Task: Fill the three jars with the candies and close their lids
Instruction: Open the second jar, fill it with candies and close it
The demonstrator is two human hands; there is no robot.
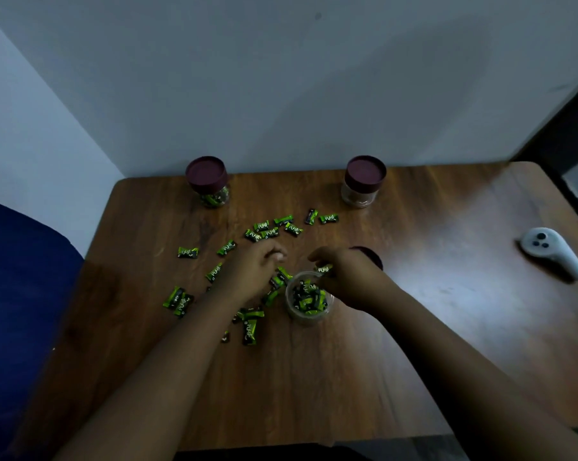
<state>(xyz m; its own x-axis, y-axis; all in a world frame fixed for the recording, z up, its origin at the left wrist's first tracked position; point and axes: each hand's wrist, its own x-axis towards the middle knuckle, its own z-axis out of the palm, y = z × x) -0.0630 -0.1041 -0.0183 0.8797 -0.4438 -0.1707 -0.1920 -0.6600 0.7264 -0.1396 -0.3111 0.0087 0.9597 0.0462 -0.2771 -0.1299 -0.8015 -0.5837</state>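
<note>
Head view of a wooden table (pixel 314 377) with 3 jars. Step in hand, as judged: filling jar 2 of 3. The open jar (pixel 309 299) stands near the middle of the table, just in front of both hands, and looks well filled with green-and-black candies (pixel 271 231). Its lid (pixel 372 256) appears to lie on the table just behind the right hand, partly hidden. The far-left jar (pixel 211 184) is lidded and holds candies; the far-right jar (pixel 362 183) is lidded and appears to hold none.

Right hand (pixel 344 277): fingers curled, pinching 1 candy (pixel 324 269) directly above the far rim of the open jar. Left hand (pixel 257 271): fingers curled over loose candies just left of the jar; at least 1 candy shows under the fingers, but whether it is gripped cannot be told.

Loose candies lie scattered left of and behind the open jar, some touching one another, a few partly hidden under the left forearm. A white controller (pixel 552 249) rests well apart at the right edge.

Next move, as judged: the right hand needs only to release, since the pinched candy already hangs over the mouth. The left hand must carry its candies a short way right, over the rim. Once the jar is full, the lid behind the right hand has to go on. The far-right jar must then be opened and filled.
</note>
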